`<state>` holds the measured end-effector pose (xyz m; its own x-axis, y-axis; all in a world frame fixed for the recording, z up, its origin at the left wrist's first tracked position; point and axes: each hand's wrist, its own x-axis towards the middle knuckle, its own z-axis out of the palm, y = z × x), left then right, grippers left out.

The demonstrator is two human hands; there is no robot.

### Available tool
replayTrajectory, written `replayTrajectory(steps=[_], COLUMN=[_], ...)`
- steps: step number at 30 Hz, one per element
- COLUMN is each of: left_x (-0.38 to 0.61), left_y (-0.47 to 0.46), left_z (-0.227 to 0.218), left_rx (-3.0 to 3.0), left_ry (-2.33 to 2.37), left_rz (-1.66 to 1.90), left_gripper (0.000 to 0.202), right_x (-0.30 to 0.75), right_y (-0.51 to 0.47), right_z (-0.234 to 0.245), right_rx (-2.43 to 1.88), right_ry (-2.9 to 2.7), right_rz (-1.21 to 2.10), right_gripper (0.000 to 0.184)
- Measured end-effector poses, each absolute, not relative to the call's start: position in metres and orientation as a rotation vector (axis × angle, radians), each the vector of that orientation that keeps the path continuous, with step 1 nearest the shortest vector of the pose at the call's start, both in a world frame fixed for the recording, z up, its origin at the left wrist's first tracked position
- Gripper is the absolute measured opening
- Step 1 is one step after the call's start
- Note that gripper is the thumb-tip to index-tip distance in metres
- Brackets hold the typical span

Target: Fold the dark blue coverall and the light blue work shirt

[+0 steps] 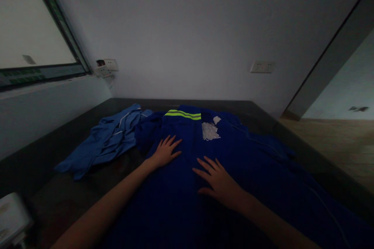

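Note:
A dark blue work garment (pixel 175 198) is spread over the dark table, with a yellow-green and grey reflective strip (pixel 183 114) across its far part. My left hand (pixel 166 152) lies flat on the cloth below that strip, fingers spread. To its right, my right hand (pixel 219 183) rests palm down on the same garment, its fingers also apart. Just beyond the right hand is a whitish, crinkled patch (pixel 210 131) on the fabric, with a smaller pale piece (pixel 216 120) above it. Neither hand grips anything. The near part of the garment is very dark.
A lighter blue crumpled garment (pixel 113 136) lies left on the dark tabletop (pixel 37 186). A white object (pixel 13 216) stands at the lower left edge. Wall sockets (pixel 262 67) are on the wall behind, more beside the window (pixel 37 27). Wooden floor (pixel 341 140) shows at right.

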<state>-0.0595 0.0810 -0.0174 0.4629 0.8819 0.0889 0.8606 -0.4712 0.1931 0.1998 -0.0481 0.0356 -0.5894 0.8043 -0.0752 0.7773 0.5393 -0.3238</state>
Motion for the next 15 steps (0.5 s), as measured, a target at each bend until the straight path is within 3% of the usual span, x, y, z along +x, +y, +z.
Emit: replayTrajectory(steps=[7,11,15], left_x=[-0.073,-0.093,-0.146], left_y=[0.065,0.074,0.099], left_z=[-0.026,0.004,0.035], left_rx=[2.585,2.429,2.296], left_ry=[1.474,1.351,1.657], left_rz=[0.341,0.777,1.097], left_gripper=[0.055,0.046,0.031], right_x=[0.198,0.196,0.177], right_y=[-0.050,-0.044,-0.008], right_z=[0.007,0.026,0.056], right_rx=[-1.432,-1.398,-1.273], right_ry=[-2.724,-2.729,-2.676], right_rz=[0.584,0.529,0.364], right_gripper=[0.064,0.062,0.049])
